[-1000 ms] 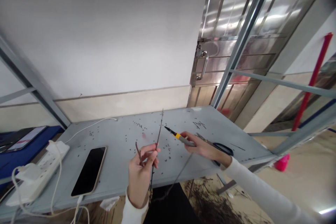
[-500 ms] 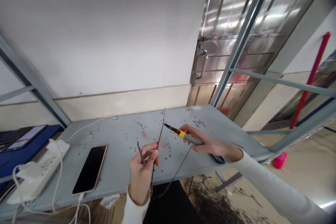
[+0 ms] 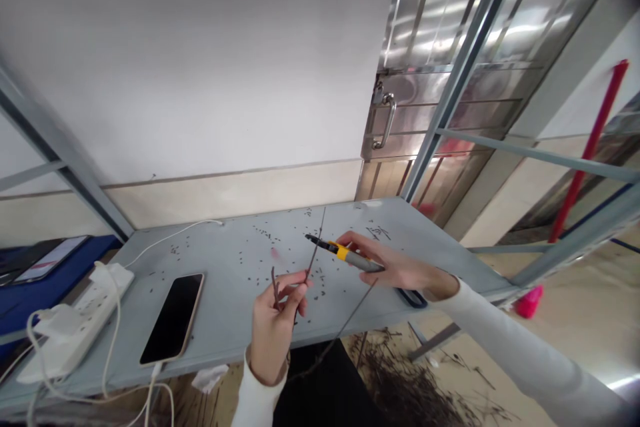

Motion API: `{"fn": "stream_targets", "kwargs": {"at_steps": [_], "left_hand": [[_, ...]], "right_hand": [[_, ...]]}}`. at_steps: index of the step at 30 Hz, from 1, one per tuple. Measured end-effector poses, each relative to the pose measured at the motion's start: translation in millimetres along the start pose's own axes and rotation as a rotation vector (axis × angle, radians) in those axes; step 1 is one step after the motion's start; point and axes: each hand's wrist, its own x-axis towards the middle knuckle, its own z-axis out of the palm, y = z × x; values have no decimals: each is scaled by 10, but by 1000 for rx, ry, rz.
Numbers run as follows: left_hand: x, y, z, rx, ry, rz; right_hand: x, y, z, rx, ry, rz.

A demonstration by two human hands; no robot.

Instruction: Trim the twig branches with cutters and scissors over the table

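Yellow-banded clippers (image 3: 350,257) across a thin brown twig (image 3: 313,257)

Black cloth (image 3: 327,390) covers the lap below the tabletop (image 3: 220,307), with a dark heap of cut stems (image 3: 413,383) on the floor to its right. A long stem (image 3: 345,327) slants up from the lap past the near edge towards the right hand (image 3: 393,263).

The left hand (image 3: 275,320), above the middle of the near edge, pinches the twig between thumb and fingers; a short stub (image 3: 275,287) sticks up from the same hand. The twig points up and away above the tabletop. The right hand is closed around the clippers' grey handle. Their dark blades cross the twig partway up; whether they touch it, I cannot tell.

A phone (image 3: 173,318) lies left of the left hand by the near edge, and a white power strip (image 3: 83,320) sits at the left edge. A dark looped handle (image 3: 413,297) shows under the right wrist. Little dark bits (image 3: 267,235) dot the tabletop towards its far edge. Beyond stand a pale wall (image 3: 225,67) and a shiny metal door (image 3: 445,97).
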Motion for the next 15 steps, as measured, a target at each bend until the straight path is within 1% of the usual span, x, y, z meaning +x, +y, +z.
{"fn": "stream_targets", "kwargs": {"at_steps": [4,6,12,15], "left_hand": [[1,-16,-13,0,-11,21],[0,-31,-15,-13,-13,29],[-5,-63,-1,-24,-46,-11],[-11,-59,29,-49,-38,-43]], "right_hand": [[10,-58,-21,-35,-5,19],[27,-62,-23,-58,19,10],[79,-11,52,-214,174,-84],[92,64,143,-362,312,-149]]}}
